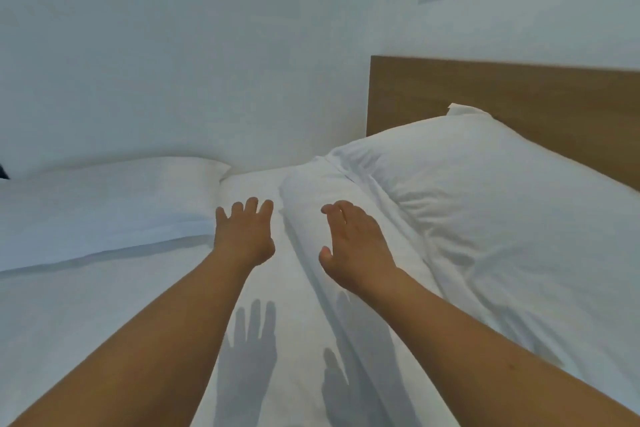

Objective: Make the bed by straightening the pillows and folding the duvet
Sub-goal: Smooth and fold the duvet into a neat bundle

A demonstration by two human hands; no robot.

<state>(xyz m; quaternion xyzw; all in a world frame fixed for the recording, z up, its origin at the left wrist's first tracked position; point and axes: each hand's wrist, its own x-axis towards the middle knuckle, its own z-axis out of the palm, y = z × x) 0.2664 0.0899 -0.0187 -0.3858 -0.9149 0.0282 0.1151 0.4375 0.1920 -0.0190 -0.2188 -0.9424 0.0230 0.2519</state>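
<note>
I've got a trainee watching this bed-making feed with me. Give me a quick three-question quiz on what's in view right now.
1. True or false: the left hand is gripping a fold of bedding.
2. Which pillow lies next to the wooden headboard? A) the plump pillow on the right B) the flat pillow on the left
3. What do the shadows on the sheet suggest about both hands?

Key:
1. False; its fingers are spread and hold nothing.
2. A
3. The left hand and the right hand hover above the sheet rather than pressing on it, since each shadow lies apart from its hand.
</note>
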